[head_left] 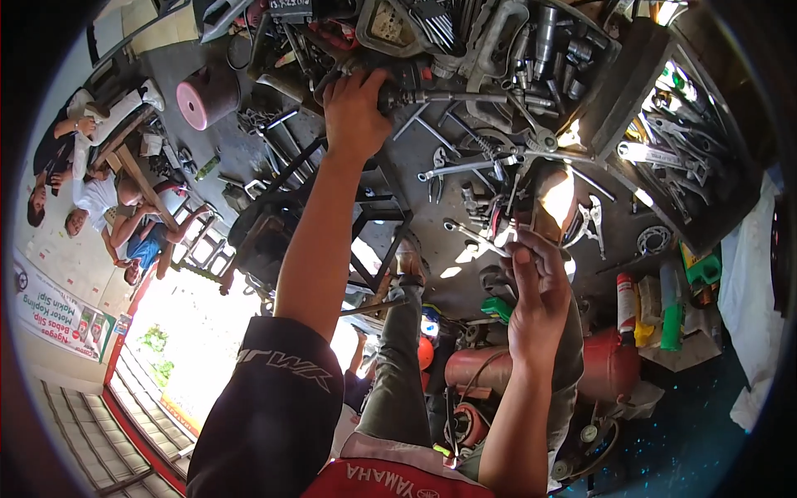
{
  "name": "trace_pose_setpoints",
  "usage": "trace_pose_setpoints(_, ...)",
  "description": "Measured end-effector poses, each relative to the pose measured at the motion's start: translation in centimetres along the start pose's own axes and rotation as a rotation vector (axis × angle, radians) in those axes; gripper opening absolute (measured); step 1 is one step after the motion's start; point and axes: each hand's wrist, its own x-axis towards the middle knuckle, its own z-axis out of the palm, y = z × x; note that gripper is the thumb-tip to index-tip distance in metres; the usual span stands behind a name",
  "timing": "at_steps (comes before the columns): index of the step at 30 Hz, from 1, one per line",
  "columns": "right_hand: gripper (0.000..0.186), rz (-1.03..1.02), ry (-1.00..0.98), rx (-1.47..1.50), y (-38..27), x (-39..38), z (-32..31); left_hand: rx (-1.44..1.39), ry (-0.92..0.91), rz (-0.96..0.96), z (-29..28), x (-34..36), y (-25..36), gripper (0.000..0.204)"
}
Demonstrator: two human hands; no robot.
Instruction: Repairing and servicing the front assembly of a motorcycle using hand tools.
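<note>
My left hand is closed over a dark tool among tangled tools at the top of the view; a long metal shaft extends rightward from it. Lower right, my right hand has its fingers curled on a slim silver wrench, whose ring end points up-left. Around it lie T-handle wrenches, locking pliers and other loose steel tools. A black metal frame stands between my forearms. Sockets are heaped at the upper right.
A wooden box holds wrenches at right. A red tank, bottles and a coiled cable lie below it. A pink cylinder stands upper left. Several people sit by a wooden bench at far left.
</note>
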Motion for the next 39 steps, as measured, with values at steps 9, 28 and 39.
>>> trace_pose_setpoints(9,0.041,-0.847,-0.225,-1.591,-2.3,3.4,2.1,-0.069,-0.213,0.004,-6.7,-10.0,8.0,0.062)
trace_pose_setpoints(28,0.065,0.639,-0.663,0.268,4.6,8.1,-9.3,-1.386,-0.461,-0.465,-12.4,-14.1,6.1,0.081)
trace_pose_setpoints(39,0.085,0.016,-0.409,0.14,1.4,3.3,-6.0,-2.282,0.097,-0.923,-5.0,-10.0,17.9,0.029)
